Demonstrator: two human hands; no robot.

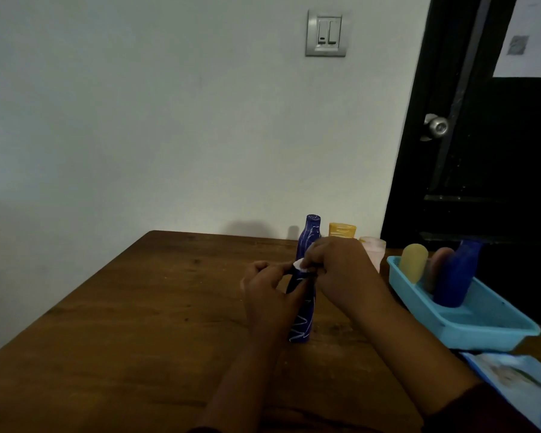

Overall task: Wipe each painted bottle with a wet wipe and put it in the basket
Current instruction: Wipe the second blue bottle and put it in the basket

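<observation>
Dim, murky light (edges bowed by the wide lens), faint shadows on the wall.

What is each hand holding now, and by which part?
The left hand grips the blue bottle with white lines round its upper part. The right hand pinches a white wipe against it there.

A blue white-lined bottle stands upright, white wipe against it; three bottles lean in the basket.
</observation>
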